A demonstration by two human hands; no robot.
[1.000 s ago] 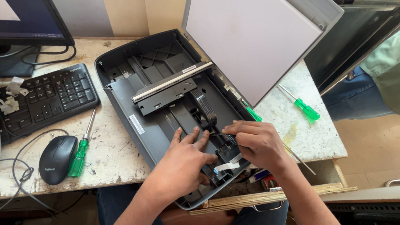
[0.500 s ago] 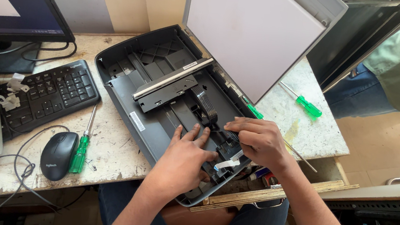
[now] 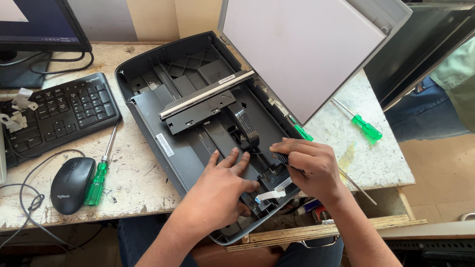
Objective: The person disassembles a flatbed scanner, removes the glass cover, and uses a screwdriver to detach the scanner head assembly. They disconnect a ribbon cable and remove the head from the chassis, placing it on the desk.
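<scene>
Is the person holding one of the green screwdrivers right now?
No. Both hands, left and right, are inside the open scanner, while the screwdrivers lie untouched on the table.

So the opened scanner base (image 3: 192, 123) sits mid-desk (image 3: 140, 182) with its lid (image 3: 298, 41) tipped up behind it, and the scan bar (image 3: 203, 98) lies crosswise inside with a ribbon cable (image 3: 247, 126) running from it toward the near corner. Left hand (image 3: 220, 187) rests flat in the near end of the base, right hand (image 3: 307, 166) just beside it on the right at the base's edge. Keyboard (image 3: 65, 111) is off to the left, mouse (image 3: 72, 184) in front of it with a screwdriver (image 3: 100, 172) just right of the mouse, monitor (image 3: 17, 8) behind, and another screwdriver (image 3: 363, 125) lies right of the lid.
</scene>
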